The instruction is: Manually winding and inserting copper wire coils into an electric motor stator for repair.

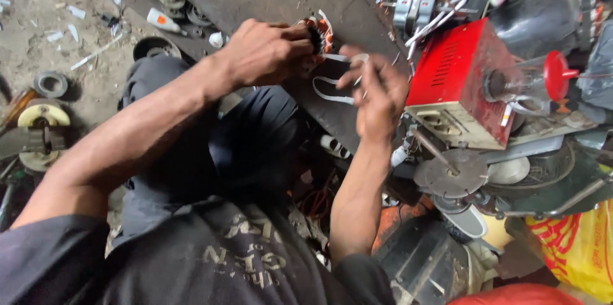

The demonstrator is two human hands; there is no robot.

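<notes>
Left of the red box [456,81], the left hand [265,53] is gripping a motor coil [319,34]; the right hand [380,91] fingers are pinching white tape [332,81].

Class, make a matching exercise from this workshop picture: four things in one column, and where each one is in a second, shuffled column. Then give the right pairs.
Things
1. left hand
2. right hand
3. red metal box
4. yellow bag

Places
A. bottom right corner
B. pinching a white strip
C. right of the hands, among the clutter
D. gripping a wound coil part with orange and white on it

Pairs: 1-D, 2-B, 3-C, 4-A
</notes>
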